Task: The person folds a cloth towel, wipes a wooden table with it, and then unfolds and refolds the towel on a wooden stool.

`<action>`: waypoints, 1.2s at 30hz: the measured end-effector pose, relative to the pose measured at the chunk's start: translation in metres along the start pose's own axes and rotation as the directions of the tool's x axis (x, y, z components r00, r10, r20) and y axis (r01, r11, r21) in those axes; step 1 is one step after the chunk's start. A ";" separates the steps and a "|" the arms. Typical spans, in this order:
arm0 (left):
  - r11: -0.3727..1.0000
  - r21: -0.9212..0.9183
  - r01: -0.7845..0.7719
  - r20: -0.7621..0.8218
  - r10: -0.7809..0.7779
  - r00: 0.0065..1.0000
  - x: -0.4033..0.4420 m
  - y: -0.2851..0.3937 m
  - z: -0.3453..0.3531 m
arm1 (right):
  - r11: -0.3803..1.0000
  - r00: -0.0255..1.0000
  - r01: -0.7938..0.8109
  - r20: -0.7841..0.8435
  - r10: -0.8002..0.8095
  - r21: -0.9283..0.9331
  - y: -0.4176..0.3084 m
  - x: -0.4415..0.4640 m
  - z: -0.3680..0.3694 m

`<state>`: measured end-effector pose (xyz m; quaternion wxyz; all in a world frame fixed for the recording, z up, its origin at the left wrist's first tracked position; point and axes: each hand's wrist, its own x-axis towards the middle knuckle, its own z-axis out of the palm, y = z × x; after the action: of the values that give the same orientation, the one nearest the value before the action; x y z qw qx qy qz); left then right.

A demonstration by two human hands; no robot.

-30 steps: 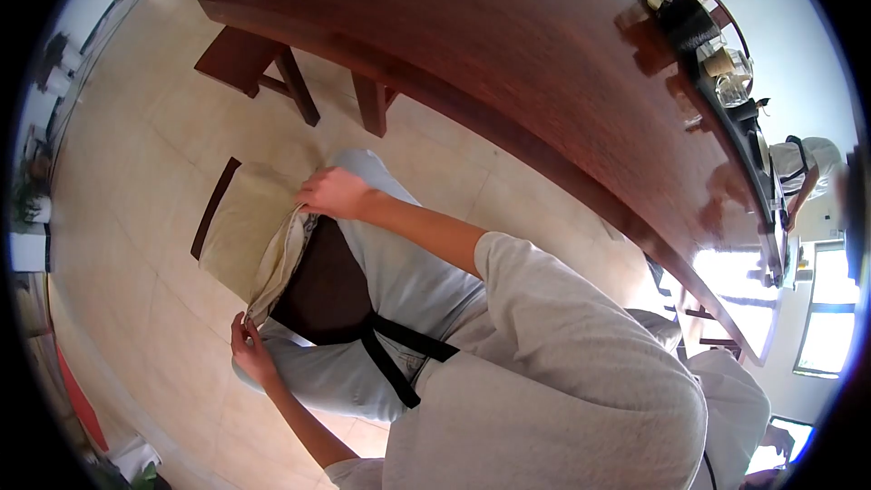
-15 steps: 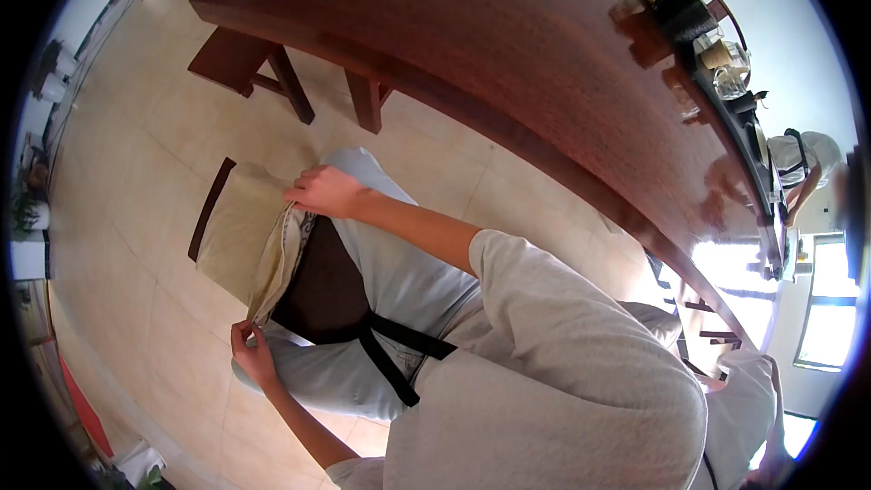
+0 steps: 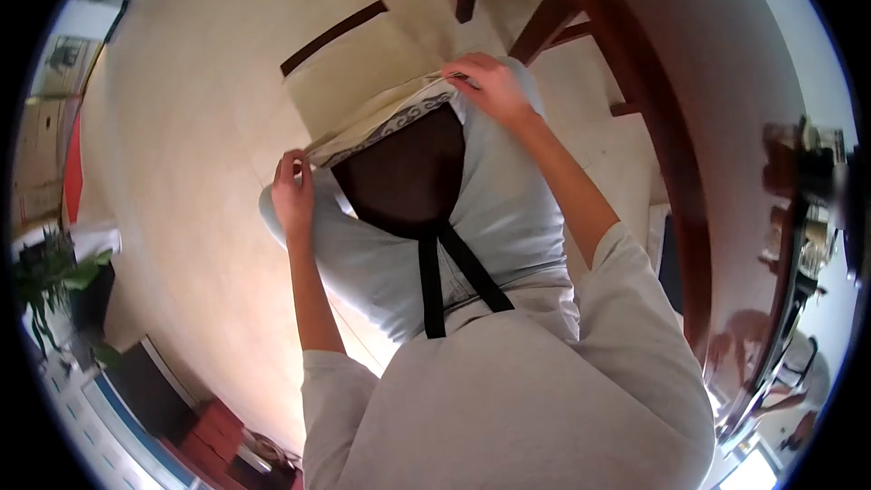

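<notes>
Across my lap lies an apron (image 3: 404, 172), with a dark brown rounded bib toward my body and two black straps (image 3: 461, 263) running from it to my waist. Its cream skirt (image 3: 349, 73) hangs out past my knees and ends in a dark brown border. A grey scroll-patterned band shows along the fold between bib and skirt. My left hand (image 3: 292, 195) pinches the left end of this fold. At the right end, above my right knee, my right hand (image 3: 493, 89) grips the same fold between thumb and fingers. The cloth is stretched between both hands.
A dark red wooden table (image 3: 658, 127) curves along my right, with wooden stool legs (image 3: 549, 23) beside it. Glassware and a dark tray (image 3: 789, 299) stand at its far side. A plant (image 3: 63, 281) and a red cabinet (image 3: 213, 436) are to the left.
The view has turned, so the table now sits at the right and the apron nearer the middle. More of the patterned band shows. Both hands keep their hold on the fold.
</notes>
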<state>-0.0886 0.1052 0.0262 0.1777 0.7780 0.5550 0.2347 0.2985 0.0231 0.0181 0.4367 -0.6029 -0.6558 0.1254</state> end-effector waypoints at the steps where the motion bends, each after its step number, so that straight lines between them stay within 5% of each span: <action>1: 1.000 0.000 -0.019 -0.003 0.019 1.000 0.001 0.002 0.000 | 0.993 0.999 0.042 0.002 -0.042 -0.114 -0.001 0.000 0.000; 8: 0.996 -0.025 -0.087 -0.066 0.086 0.994 0.003 0.003 0.004 | 0.977 0.992 0.003 0.126 0.024 -0.212 -0.003 0.005 0.005; 16: 0.998 0.010 -0.056 -0.106 0.056 0.993 0.002 0.009 0.003 | 0.934 0.998 -0.067 -0.005 0.069 -0.351 -0.001 0.003 0.008; 23: 0.999 0.017 -0.035 -0.122 0.037 0.992 0.002 0.006 0.005 | 0.950 0.996 -0.087 0.004 0.093 -0.298 0.005 0.001 0.010; 26: 0.999 -0.036 -0.039 -0.154 0.033 0.988 0.001 0.003 0.008 | 0.982 0.990 -0.133 -0.059 0.126 -0.133 0.004 0.003 0.010; 28: 0.997 -0.071 0.001 -0.149 -0.012 0.989 0.003 0.004 0.010 | 0.953 0.960 -0.278 -0.047 0.275 -0.119 0.000 0.005 0.007; 30: 0.994 -0.104 0.046 -0.144 -0.061 0.988 0.003 0.006 0.005 | 0.952 0.969 -0.246 -0.010 0.248 -0.185 0.007 0.004 0.006; 33: 0.994 0.111 -0.001 -0.069 0.008 0.998 0.000 0.004 -0.004 | 0.957 0.988 -0.144 0.024 0.155 -0.252 0.009 -0.003 -0.005; 36: 0.993 0.057 -0.106 -0.186 0.115 0.976 -0.022 0.001 -0.026 | 0.963 0.995 -0.023 0.092 0.050 -0.269 -0.030 -0.016 -0.038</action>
<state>-0.1083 0.0844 0.0441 0.0928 0.7857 0.5306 0.3042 0.3034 -0.0121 0.0543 0.3163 -0.6615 -0.6761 0.0729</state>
